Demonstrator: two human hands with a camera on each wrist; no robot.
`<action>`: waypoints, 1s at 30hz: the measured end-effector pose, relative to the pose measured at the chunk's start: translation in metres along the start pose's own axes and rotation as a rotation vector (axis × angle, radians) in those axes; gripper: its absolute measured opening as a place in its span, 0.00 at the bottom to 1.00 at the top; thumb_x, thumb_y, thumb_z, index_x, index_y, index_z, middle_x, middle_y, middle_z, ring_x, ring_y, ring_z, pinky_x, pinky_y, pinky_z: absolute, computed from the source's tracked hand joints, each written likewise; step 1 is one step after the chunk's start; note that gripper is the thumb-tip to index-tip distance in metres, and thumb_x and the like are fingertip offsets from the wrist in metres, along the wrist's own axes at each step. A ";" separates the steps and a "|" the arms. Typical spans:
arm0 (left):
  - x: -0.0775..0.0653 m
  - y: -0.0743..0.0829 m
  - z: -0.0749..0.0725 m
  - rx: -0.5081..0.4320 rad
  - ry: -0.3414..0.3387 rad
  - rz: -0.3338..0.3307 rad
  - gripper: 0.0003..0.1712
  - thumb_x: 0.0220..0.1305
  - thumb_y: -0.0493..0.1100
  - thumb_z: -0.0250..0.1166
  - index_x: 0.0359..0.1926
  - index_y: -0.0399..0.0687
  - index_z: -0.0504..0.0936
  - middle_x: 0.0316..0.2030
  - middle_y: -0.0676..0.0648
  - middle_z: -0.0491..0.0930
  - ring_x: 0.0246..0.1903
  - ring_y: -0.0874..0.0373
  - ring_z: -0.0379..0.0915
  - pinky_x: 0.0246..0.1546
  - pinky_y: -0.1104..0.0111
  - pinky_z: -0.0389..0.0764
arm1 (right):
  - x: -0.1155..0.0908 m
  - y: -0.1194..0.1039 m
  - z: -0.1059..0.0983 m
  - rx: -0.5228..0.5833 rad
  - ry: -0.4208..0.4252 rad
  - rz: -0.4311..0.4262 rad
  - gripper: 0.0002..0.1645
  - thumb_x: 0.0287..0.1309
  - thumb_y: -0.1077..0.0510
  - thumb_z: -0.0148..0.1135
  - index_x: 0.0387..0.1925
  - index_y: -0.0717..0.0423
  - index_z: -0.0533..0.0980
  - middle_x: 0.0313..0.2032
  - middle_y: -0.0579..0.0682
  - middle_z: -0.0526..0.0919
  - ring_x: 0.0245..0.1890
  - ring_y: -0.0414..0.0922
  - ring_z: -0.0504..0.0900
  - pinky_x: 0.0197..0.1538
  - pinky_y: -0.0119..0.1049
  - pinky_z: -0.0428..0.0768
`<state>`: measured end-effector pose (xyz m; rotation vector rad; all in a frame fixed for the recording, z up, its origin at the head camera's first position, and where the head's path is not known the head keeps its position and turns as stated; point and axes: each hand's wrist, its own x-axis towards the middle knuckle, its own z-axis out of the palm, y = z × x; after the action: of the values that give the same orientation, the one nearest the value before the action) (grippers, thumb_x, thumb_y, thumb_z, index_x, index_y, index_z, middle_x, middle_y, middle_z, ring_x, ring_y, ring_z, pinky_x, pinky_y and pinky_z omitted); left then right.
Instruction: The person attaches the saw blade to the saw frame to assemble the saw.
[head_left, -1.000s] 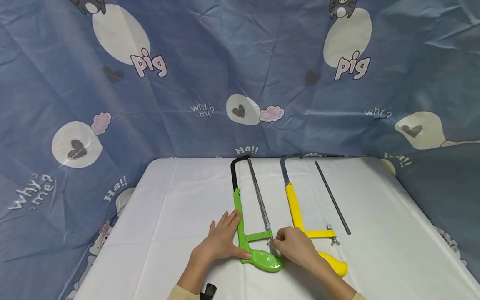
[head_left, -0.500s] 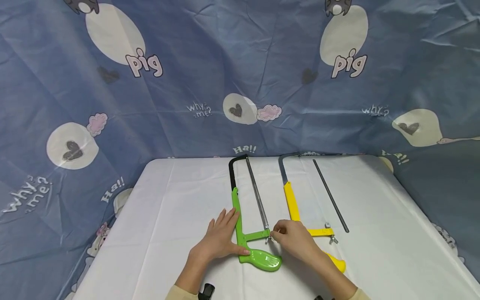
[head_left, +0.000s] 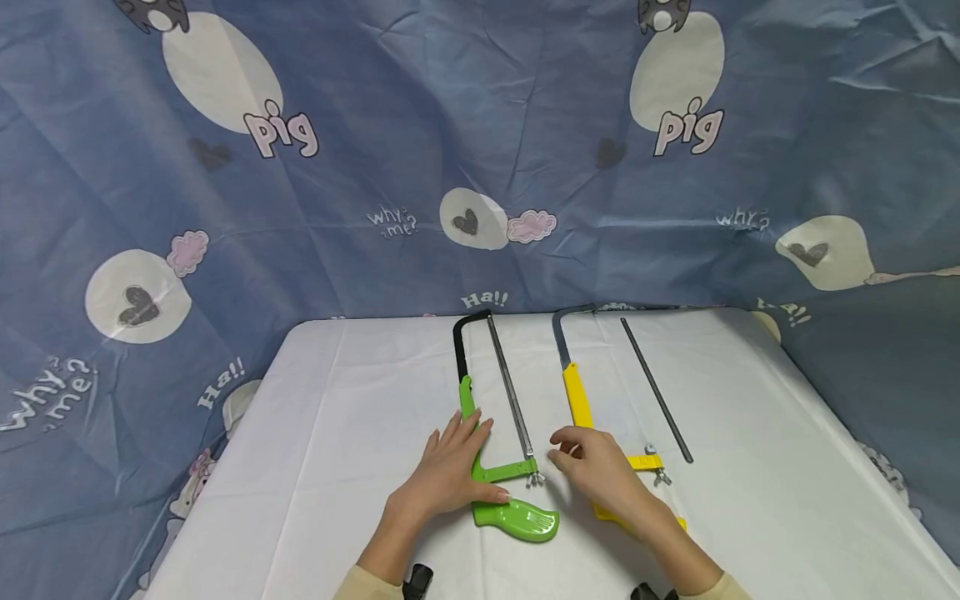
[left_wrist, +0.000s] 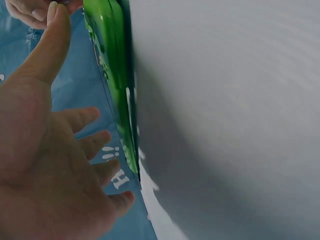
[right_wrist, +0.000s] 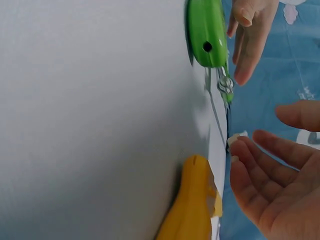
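A green-handled hacksaw (head_left: 517, 520) lies on the white table with a blade (head_left: 511, 392) fitted between its black front end and the wing nut (head_left: 535, 480) near the handle. Over its frame is my left hand (head_left: 448, 473), fingers spread; the left wrist view shows them holding nothing and apart from the saw. My right hand (head_left: 603, 475) is between the two saws, to the right of the wing nut. Its fingers bend loosely, with nothing in them. A yellow-handled hacksaw (head_left: 577, 395) lies beneath and beyond that hand, partly hidden by it.
To the right of the yellow hacksaw lies a loose dark saw blade (head_left: 657, 392). The white-covered table (head_left: 360, 400) backs onto a blue printed cloth (head_left: 337, 192), which also rises along both sides.
My right hand has let go of the green saw's wing nut and moved up and to the right. My left hand has shifted slightly, with its fingers now beyond the green frame.
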<state>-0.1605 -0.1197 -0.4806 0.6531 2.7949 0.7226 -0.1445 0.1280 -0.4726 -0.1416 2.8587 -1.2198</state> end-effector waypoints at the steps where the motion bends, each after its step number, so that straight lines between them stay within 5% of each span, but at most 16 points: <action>1: 0.000 0.002 0.000 0.002 -0.003 0.003 0.62 0.48 0.71 0.72 0.77 0.50 0.58 0.78 0.42 0.50 0.78 0.37 0.38 0.72 0.34 0.45 | 0.000 0.000 -0.002 -0.004 0.007 0.002 0.11 0.58 0.56 0.68 0.42 0.53 0.84 0.29 0.41 0.82 0.29 0.37 0.78 0.36 0.32 0.76; 22: 0.011 0.024 -0.005 0.067 -0.020 0.045 0.57 0.50 0.74 0.69 0.76 0.57 0.61 0.77 0.47 0.56 0.78 0.43 0.45 0.73 0.38 0.49 | 0.000 0.020 -0.042 0.049 0.060 0.041 0.15 0.62 0.55 0.64 0.47 0.56 0.83 0.36 0.49 0.85 0.34 0.42 0.80 0.37 0.32 0.79; 30: 0.018 0.033 -0.004 0.091 -0.024 0.060 0.55 0.51 0.73 0.69 0.75 0.58 0.63 0.76 0.48 0.58 0.78 0.44 0.47 0.73 0.38 0.51 | -0.001 0.029 -0.058 -0.016 0.100 0.067 0.15 0.63 0.54 0.62 0.48 0.57 0.82 0.39 0.50 0.86 0.35 0.42 0.81 0.38 0.34 0.78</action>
<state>-0.1652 -0.0874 -0.4615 0.7591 2.8109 0.5970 -0.1496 0.1895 -0.4535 0.0154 2.9316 -1.2251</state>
